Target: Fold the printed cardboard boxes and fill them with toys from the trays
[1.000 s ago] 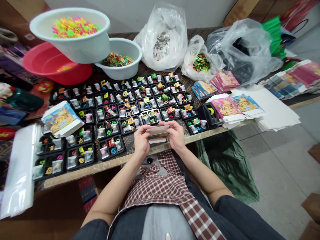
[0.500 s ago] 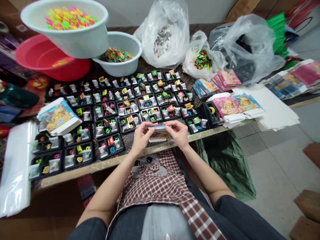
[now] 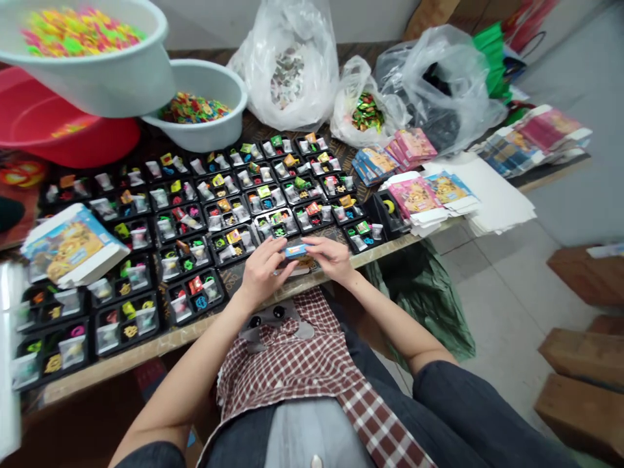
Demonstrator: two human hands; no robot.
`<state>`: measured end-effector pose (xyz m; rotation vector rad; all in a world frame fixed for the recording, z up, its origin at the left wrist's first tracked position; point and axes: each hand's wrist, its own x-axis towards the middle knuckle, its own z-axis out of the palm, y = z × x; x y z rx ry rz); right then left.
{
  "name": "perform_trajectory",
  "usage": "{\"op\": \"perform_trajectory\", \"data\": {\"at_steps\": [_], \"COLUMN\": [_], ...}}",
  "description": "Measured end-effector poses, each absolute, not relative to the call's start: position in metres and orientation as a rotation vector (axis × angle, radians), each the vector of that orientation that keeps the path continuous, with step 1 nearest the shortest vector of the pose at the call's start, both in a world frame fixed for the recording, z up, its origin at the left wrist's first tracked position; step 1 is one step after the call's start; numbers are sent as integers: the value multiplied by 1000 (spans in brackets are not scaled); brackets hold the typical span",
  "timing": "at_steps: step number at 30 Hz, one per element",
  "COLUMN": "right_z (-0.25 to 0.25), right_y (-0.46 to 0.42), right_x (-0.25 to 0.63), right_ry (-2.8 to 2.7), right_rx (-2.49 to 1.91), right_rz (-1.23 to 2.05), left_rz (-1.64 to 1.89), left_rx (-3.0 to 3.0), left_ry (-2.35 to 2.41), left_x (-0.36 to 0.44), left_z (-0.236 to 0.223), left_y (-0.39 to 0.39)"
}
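Note:
Between my two hands is a small blue printed cardboard box (image 3: pixel 296 251), held at the table's front edge. My left hand (image 3: pixel 264 270) grips its left end with fingers bent round it. At the other end my right hand (image 3: pixel 330 259) pinches the box between thumb and fingers. The box's narrow blue side faces up, and my fingers cover its ends. Just behind my hands stand rows of black trays (image 3: pixel 234 246) filled with small wrapped pieces and coloured plastic bits. One filled tray (image 3: pixel 361 234) sits just right of my right hand.
Pink and blue printed cartons (image 3: pixel 420 198) lie to the right, a carton stack (image 3: pixel 73 244) to the left. Behind are a pale blue basin (image 3: pixel 209 136), a red basin (image 3: pixel 112 140) and a plastic bag (image 3: pixel 312 104). A green sack (image 3: pixel 424 299) hangs below the table edge.
The view has swung to the right, so the table's things appear further left. The box's blue side now shows more plainly, and both hands still hold it.

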<state>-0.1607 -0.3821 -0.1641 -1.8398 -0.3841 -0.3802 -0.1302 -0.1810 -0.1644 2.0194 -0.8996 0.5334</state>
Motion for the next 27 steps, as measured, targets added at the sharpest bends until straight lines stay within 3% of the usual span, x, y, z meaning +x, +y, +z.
{"op": "perform_trajectory", "data": {"at_steps": [4,9,14,20,27], "right_z": [-144,-129,-147,-156,-162], "right_y": [-410,-532,-618,-628,-614], "right_x": [-171,-193,-183,-156,-170], "right_ry": [-390,334,603,438,512], "right_rx": [-2068,-2362,-2509,-2432,-2132], "right_rz": [-408,-820,-480,-212,-598], "left_rz": [407,456,547,589,626], "left_rx": [2258,2397,2351,2351,2406], "left_ry": [-920,-951,-1127,-1206,-1231], "left_x": [-129,-129,-128,-133,-134], "left_z": [-144,-127,-140,-153,-152], "left_y": [-201,-209,-223,-231,-231]}}
